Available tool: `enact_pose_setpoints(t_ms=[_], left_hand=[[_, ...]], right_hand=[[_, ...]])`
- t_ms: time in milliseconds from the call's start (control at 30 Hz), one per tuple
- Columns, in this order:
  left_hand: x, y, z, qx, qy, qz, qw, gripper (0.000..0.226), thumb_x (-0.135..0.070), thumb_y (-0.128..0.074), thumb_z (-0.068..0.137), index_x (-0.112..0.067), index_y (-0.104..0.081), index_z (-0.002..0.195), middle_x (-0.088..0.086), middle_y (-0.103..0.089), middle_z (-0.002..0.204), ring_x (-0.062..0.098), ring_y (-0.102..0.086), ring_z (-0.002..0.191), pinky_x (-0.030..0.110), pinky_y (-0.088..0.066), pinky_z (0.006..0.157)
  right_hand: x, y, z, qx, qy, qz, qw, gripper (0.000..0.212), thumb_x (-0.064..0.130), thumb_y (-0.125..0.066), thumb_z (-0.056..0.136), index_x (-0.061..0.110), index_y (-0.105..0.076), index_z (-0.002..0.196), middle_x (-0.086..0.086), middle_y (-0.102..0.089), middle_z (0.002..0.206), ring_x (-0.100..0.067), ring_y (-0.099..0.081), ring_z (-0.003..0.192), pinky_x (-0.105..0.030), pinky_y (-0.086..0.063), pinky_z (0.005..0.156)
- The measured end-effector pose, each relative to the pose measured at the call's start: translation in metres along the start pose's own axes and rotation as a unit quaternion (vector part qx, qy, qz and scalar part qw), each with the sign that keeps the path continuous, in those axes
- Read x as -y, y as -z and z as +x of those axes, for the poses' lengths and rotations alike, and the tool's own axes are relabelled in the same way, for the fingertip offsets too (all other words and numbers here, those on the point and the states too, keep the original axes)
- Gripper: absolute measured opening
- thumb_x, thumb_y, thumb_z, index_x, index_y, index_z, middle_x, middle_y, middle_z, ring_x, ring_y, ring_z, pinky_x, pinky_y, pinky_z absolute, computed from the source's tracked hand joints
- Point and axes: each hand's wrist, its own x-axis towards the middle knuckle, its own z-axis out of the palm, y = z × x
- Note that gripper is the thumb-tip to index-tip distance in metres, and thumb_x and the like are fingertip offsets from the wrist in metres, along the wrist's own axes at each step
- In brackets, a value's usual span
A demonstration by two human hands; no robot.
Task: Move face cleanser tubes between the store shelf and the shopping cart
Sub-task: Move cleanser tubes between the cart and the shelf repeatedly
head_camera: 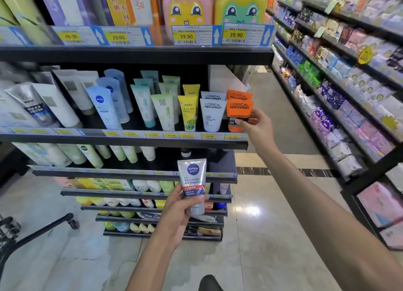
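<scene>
Pinching orange tube (239,114) on shelf (130,138), right hand (256,125); left hand (181,210) apparently gripping silver tube (193,181).

A single wide-angle view from the wearer's head looks forward and slightly down at a black metal store shelf (135,138) stocked with tubes, close enough that both outstretched forearms reach it. A second black shelving run (340,77) recedes along the right edge, glossy beige floor tiles (261,236) between them.

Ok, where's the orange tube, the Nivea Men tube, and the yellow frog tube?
Orange tube (239,111): head view, on its black lettering.
Nivea Men tube (192,177): head view, on its silver front under the blue logo.
Yellow frog tube (188,113): head view, mid-front.
</scene>
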Motion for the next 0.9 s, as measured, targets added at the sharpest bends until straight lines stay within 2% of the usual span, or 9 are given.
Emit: enact_pose_setpoints(t_ms=[67, 133, 233, 367, 500, 567, 633, 767, 900], left_hand=[[-0.001, 0.004, 0.002, 0.003, 0.001, 0.004, 1.0, 0.053, 0.005, -0.072, 0.083, -0.013, -0.06, 0.132, 0.016, -0.072, 0.121, 0.033, -0.072, 0.107, 0.04, -0.053, 0.086], [-0.001, 0.008, 0.004, 0.009, 0.001, 0.005, 1.0, 0.054, 0.005, -0.072, 0.084, -0.013, -0.059, 0.133, 0.016, -0.072, 0.121, 0.033, -0.072, 0.108, 0.04, -0.052, 0.088], [0.0, 0.013, 0.006, 0.016, 0.002, 0.008, 1.0, 0.054, 0.006, -0.071, 0.084, -0.013, -0.059, 0.133, 0.016, -0.072, 0.122, 0.034, -0.072, 0.109, 0.042, -0.052, 0.091], [0.001, 0.02, 0.008, 0.023, 0.005, 0.014, 1.0, 0.053, 0.005, -0.071, 0.084, -0.014, -0.059, 0.132, 0.016, -0.072, 0.122, 0.033, -0.071, 0.109, 0.043, -0.051, 0.093], [0.002, 0.027, 0.012, 0.027, 0.005, 0.024, 0.999, 0.052, 0.005, -0.071, 0.084, -0.013, -0.06, 0.131, 0.017, -0.072, 0.12, 0.035, -0.071, 0.109, 0.04, -0.052, 0.09], [0.004, 0.03, 0.014, 0.03, 0.008, 0.025, 0.999, 0.052, 0.005, -0.071, 0.085, -0.012, -0.06, 0.132, 0.018, -0.071, 0.121, 0.035, -0.07, 0.11, 0.04, -0.053, 0.089], [0.006, 0.034, 0.016, 0.032, 0.011, 0.024, 0.999, 0.05, 0.003, -0.069, 0.087, -0.012, -0.059, 0.134, 0.018, -0.071, 0.122, 0.035, -0.071, 0.108, 0.038, -0.055, 0.085], [0.011, 0.041, 0.024, 0.032, 0.029, 0.017, 0.999, 0.043, -0.004, -0.066, 0.091, -0.013, -0.06, 0.133, 0.019, -0.07, 0.125, 0.034, -0.07, 0.109, 0.038, -0.057, 0.084], [0.018, 0.051, 0.04, 0.027, 0.051, 0.016, 0.998, 0.043, -0.007, -0.068, 0.091, -0.015, -0.063, 0.133, 0.017, -0.068, 0.13, 0.033, -0.064, 0.119, 0.048, -0.05, 0.101]], right_hand=[[0.002, -0.001, -0.002, -0.011, -0.007, 0.005, 1.0, 0.035, 0.014, -0.078, 0.09, 0.018, -0.067, 0.123, 0.009, -0.074, 0.11, -0.006, -0.069, 0.1, -0.013, -0.053, 0.071], [0.001, -0.002, -0.002, -0.019, -0.01, 0.009, 1.0, 0.035, 0.012, -0.077, 0.09, 0.016, -0.067, 0.123, 0.008, -0.075, 0.111, -0.005, -0.07, 0.099, -0.011, -0.053, 0.069], [0.002, -0.003, -0.003, -0.024, -0.018, 0.004, 1.0, 0.034, 0.012, -0.076, 0.091, 0.017, -0.067, 0.124, 0.007, -0.075, 0.111, -0.003, -0.07, 0.097, -0.016, -0.056, 0.073], [0.003, -0.007, -0.005, -0.028, -0.022, 0.004, 0.999, 0.035, 0.014, -0.075, 0.093, 0.017, -0.065, 0.126, 0.009, -0.074, 0.111, 0.0, -0.069, 0.096, -0.015, -0.053, 0.073], [0.004, -0.009, -0.009, -0.037, -0.021, 0.007, 0.999, 0.037, 0.014, -0.076, 0.091, 0.018, -0.063, 0.125, 0.006, -0.073, 0.111, -0.003, -0.07, 0.095, -0.022, -0.057, 0.081], [0.003, -0.008, -0.014, -0.048, -0.021, 0.021, 0.998, 0.038, 0.012, -0.077, 0.09, 0.018, -0.061, 0.125, 0.005, -0.073, 0.107, 0.0, -0.071, 0.09, -0.019, -0.057, 0.077], [-0.001, -0.007, -0.02, -0.071, -0.02, 0.033, 0.997, 0.041, 0.014, -0.079, 0.089, 0.019, -0.06, 0.125, 0.003, -0.073, 0.106, -0.004, -0.071, 0.094, -0.018, -0.055, 0.079], [-0.026, -0.004, -0.04, -0.117, -0.04, 0.045, 0.991, 0.042, 0.028, -0.077, 0.09, 0.022, -0.059, 0.127, -0.005, -0.069, 0.112, -0.015, -0.067, 0.105, -0.029, -0.056, 0.091], [-0.067, -0.004, -0.07, -0.148, -0.081, 0.048, 0.984, 0.038, 0.035, -0.072, 0.091, 0.02, -0.061, 0.125, 0.0, -0.069, 0.108, -0.016, -0.066, 0.105, -0.039, -0.056, 0.098]])
